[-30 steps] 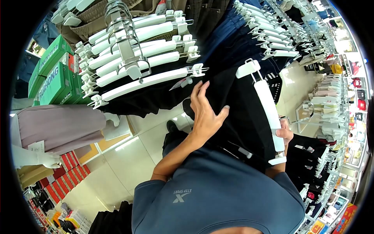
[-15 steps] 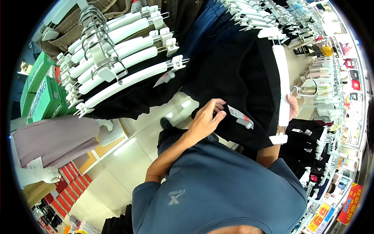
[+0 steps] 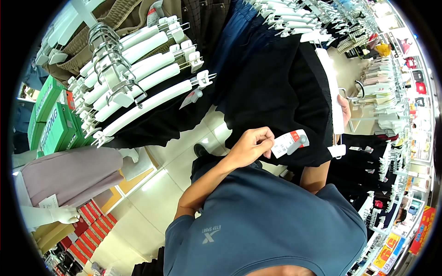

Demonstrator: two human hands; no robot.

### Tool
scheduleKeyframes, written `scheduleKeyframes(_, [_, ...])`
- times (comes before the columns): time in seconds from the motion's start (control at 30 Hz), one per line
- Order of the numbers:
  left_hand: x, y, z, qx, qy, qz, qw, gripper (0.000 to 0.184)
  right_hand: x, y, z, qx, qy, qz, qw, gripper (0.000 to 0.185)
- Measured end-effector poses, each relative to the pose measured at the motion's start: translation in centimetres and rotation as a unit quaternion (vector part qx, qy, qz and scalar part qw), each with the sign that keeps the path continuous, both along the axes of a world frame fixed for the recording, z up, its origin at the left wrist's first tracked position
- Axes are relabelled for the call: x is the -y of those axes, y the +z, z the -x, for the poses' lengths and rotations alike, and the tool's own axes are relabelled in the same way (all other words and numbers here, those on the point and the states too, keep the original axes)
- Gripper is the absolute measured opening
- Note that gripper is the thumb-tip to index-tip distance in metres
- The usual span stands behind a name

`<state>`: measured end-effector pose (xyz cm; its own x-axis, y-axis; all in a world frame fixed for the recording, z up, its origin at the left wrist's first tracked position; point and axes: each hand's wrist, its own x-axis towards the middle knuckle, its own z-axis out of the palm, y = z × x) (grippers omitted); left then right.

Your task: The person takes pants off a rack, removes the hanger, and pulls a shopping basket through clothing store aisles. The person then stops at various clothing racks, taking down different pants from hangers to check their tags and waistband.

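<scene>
A pair of black trousers or shorts [image 3: 271, 87] hangs from a white clip hanger [image 3: 332, 87] turned on its side. My right hand [image 3: 343, 110] grips the hanger around its middle, with part of the hand hidden behind it. At the garment's near side, my left hand [image 3: 254, 146] is closed, its fingertips pinching the left edge of a white and red price tag [image 3: 286, 143]. The tag lies over the black cloth, its printed face up, with a grey security tag [image 3: 296, 146] at its right end.
A rack of white hangers [image 3: 147, 101] with dark bottoms stands at left, beside green shoe boxes [image 3: 57, 131]. Below it are a mannequin in mauve trousers [image 3: 73, 172] and red boxes [image 3: 94, 225]. More clothes racks [image 3: 377, 165] line the right side. Tiled floor [image 3: 156, 198] shows at my left.
My left hand has taken the price tag's edge and turned its printed face toward me. The hanger and garment have shifted slightly and tilted, still in my right hand.
</scene>
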<state>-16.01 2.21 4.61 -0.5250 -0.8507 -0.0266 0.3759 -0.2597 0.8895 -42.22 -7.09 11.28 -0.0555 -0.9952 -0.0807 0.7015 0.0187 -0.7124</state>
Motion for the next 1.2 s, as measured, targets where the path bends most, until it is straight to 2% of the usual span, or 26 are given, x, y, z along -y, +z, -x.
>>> scheduleKeyframes(0.2, [-0.1,0.7,-0.7,-0.039,0.016,-0.025,0.999,0.011,-0.3,0.3,-1.5,0.039,0.054,-0.010,0.998,0.033])
scheduleKeyframes(0.27, [-0.2,0.5,-0.9,-0.058,0.010,-0.027,0.998,0.012,-0.7,0.9,-2.5,0.046,0.065,-0.018,0.997,0.038])
scheduleKeyframes(0.4, [-0.7,-2.0,-1.1,0.006,-0.045,-0.024,0.999,0.019,-2.0,2.5,-5.0,0.075,0.115,0.005,0.991,0.046])
scheduleKeyframes(0.43, [-1.0,-3.3,-0.5,0.018,-0.054,-0.066,0.996,0.023,-1.8,1.9,-4.2,0.046,0.107,0.000,0.993,0.046])
scheduleKeyframes(0.5, [-1.4,-7.1,0.3,0.119,-0.089,-0.084,0.985,0.027,-1.1,0.2,-1.6,-0.015,0.092,-0.013,0.996,0.047])
scheduleKeyframes(0.57, [-2.3,-10.9,1.1,0.167,-0.124,-0.022,0.978,0.029,-1.6,1.6,-3.2,-0.019,0.108,0.014,0.994,0.047])
scheduleKeyframes(0.63, [-2.8,-11.6,1.4,0.212,-0.175,0.022,0.961,0.030,-2.0,2.4,-4.0,-0.047,0.083,0.016,0.995,0.047])
scheduleKeyframes(0.67, [-3.1,-12.0,1.7,0.222,-0.186,0.040,0.956,0.031,-2.3,2.8,-4.5,-0.056,0.031,0.001,0.998,0.046])
scheduleKeyframes(0.8, [-2.7,-13.6,3.2,0.240,-0.256,0.166,0.922,0.037,-2.5,3.0,-2.8,-0.021,0.045,0.019,0.999,0.044])
scheduleKeyframes(0.9, [-2.1,-13.4,4.0,0.297,-0.237,0.132,0.915,0.040,-3.1,3.8,-1.8,-0.027,-0.058,0.040,0.997,0.042])
scheduleKeyframes(1.03, [0.6,-12.8,4.4,0.342,-0.135,0.020,0.930,0.040,-3.7,6.1,3.6,-0.065,-0.030,0.055,0.996,0.042])
scheduleKeyframes(1.1, [3.2,-14.9,4.6,0.307,-0.075,-0.030,0.948,0.039,-4.3,7.0,5.9,-0.087,-0.010,0.054,0.995,0.041])
scheduleKeyframes(1.2, [6.8,-20.5,3.9,0.106,0.009,-0.176,0.979,0.038,-5.8,7.9,8.5,-0.122,0.013,0.044,0.991,0.041])
